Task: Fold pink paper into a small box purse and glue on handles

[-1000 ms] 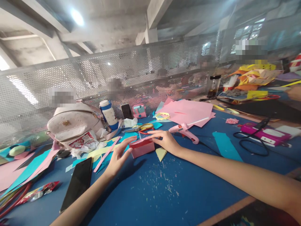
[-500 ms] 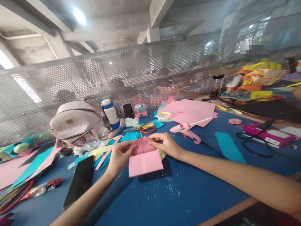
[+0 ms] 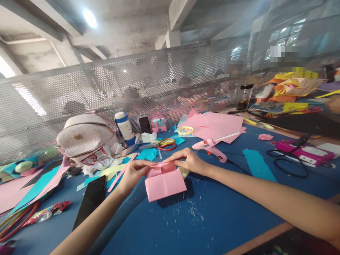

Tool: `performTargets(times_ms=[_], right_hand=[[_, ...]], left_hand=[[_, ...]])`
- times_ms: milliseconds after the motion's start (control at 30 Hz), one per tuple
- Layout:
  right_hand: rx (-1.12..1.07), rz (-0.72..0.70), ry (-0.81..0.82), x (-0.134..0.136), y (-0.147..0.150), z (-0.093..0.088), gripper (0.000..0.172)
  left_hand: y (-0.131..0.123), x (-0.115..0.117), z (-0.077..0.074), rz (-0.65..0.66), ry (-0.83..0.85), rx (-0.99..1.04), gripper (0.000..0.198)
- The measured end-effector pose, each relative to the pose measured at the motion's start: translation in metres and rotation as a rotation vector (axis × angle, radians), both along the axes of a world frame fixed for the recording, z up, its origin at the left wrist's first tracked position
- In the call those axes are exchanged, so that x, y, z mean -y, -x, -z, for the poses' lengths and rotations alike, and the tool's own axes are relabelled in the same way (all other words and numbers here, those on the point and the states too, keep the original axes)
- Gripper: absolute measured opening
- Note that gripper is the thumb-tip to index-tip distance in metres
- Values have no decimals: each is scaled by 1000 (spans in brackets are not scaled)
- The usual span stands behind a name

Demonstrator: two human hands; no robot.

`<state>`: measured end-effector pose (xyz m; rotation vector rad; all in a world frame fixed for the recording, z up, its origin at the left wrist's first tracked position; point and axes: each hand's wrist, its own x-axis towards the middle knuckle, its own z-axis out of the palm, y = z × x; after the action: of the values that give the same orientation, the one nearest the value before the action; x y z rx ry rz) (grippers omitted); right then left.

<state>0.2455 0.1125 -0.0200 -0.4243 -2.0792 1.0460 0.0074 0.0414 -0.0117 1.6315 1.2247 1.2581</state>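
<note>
A pink folded paper (image 3: pixel 166 186) is held just above the blue table, its wide flap facing me and creased down the middle. My left hand (image 3: pixel 133 174) pinches its far left corner between thumb and fingers. At the far right corner, my right hand (image 3: pixel 190 162) pinches the same paper, with the top edge bent over between both hands. A small pale yellow piece (image 3: pixel 183 172) shows beside the paper under my right hand. Just beyond that hand lies a pink glue gun (image 3: pixel 210 148). Scissors (image 3: pixel 162 143) rest on the table past my fingertips.
On the left stand a pale backpack (image 3: pixel 87 136) and a white-blue bottle (image 3: pixel 124 128), with a dark phone (image 3: pixel 91 198) nearer me. Pink sheets (image 3: pixel 220 124) lie behind the glue gun. A blue strip (image 3: pixel 259 164) and a purple device (image 3: pixel 305 152) are at right. A perforated screen (image 3: pixel 106 81) runs behind.
The far edge of the pink paper has been folded down toward me, and both hands have come slightly nearer with it. The front flap sits a little lower.
</note>
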Motion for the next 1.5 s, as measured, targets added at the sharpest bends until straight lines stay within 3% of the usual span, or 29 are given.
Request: performTargets(times_ms=[167, 300, 500, 600, 733, 900, 1200, 1500], right_hand=[[-3, -62, 5, 3, 3, 0, 17], [-24, -10, 45, 6, 5, 2, 15], [-18, 87, 22, 6, 6, 4, 10], [-12, 94, 3, 7, 6, 2, 12], [-14, 100, -19, 7, 5, 2, 17], [-11, 89, -49, 8, 6, 5, 19], [21, 110, 73, 6, 7, 3, 14], [90, 130, -113, 9, 6, -2, 12]], left_hand=[[1, 0, 3, 9, -47, 10, 18], [-1, 4, 0, 47, -77, -10, 23], [-3, 10, -14, 255, -26, -47, 17], [-4, 9, -14, 179, -16, -37, 21], [-6, 6, -10, 57, 32, -223, 28], [-7, 8, -11, 111, 13, -303, 22], [-2, 5, -6, 49, -124, -478, 25], [-3, 5, -3, 87, -123, -469, 28]])
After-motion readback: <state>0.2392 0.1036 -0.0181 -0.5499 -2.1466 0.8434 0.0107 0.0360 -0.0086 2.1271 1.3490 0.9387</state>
